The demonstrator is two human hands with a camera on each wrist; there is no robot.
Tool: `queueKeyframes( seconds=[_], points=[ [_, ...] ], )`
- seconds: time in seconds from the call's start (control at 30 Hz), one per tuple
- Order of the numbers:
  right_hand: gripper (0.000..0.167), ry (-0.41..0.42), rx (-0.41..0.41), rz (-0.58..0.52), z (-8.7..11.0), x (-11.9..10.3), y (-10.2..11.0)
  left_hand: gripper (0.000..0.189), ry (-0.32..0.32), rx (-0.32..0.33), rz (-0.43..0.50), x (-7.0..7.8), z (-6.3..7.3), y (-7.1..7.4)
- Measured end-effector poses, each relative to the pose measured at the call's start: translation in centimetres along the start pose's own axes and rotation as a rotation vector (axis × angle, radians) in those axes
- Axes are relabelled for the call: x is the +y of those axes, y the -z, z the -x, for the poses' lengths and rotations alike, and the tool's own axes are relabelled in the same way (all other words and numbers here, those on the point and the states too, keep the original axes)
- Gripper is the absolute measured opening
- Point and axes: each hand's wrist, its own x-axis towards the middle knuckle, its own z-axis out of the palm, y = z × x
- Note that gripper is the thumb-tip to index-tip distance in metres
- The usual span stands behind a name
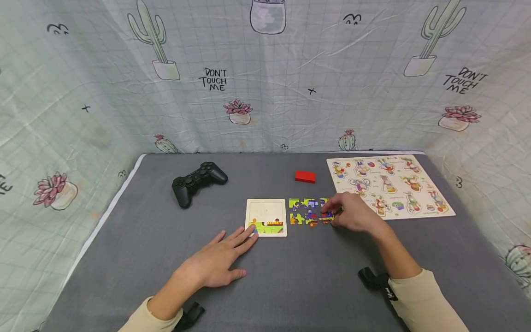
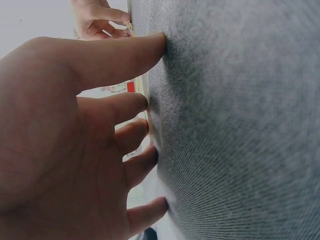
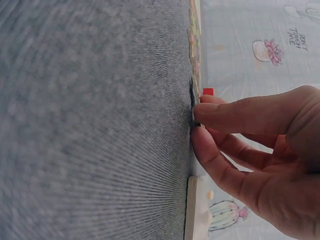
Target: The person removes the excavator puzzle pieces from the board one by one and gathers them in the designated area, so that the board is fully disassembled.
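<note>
A small square wooden puzzle tray lies mid-table, its lower part filled with green and orange jigsaw pieces. My left hand is spread flat with its fingertips at the tray's lower left corner; in the left wrist view its thumb touches the cloth. Loose puzzle pieces in purple, green and orange lie in rows right of the tray. At the right end of these rows, my right hand pinches a purple puzzle piece between thumb and fingers. The right wrist view shows only its thin edge, mostly hidden by the fingertips.
A red block lies behind the loose pieces. To the right is a large wooden peg board with animal figures, close to my right hand. A black game controller sits back left. Printed curtains surround the grey table.
</note>
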Motion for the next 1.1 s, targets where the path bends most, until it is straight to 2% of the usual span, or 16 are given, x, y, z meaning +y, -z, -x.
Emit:
queueKeyframes(
  seconds=[0.63, 1.1],
  points=[
    [0.031, 0.044, 0.044, 0.059, -0.02, -0.22, -0.43, 0.084, -0.001, 0.002, 0.002, 0.2, 0.09, 0.23],
    [0.032, 0.041, 0.037, 0.045, 0.02, -0.22, -0.47, 0.084, 0.01, 0.002, -0.005, 0.16, -0.02, 0.11]
  ],
)
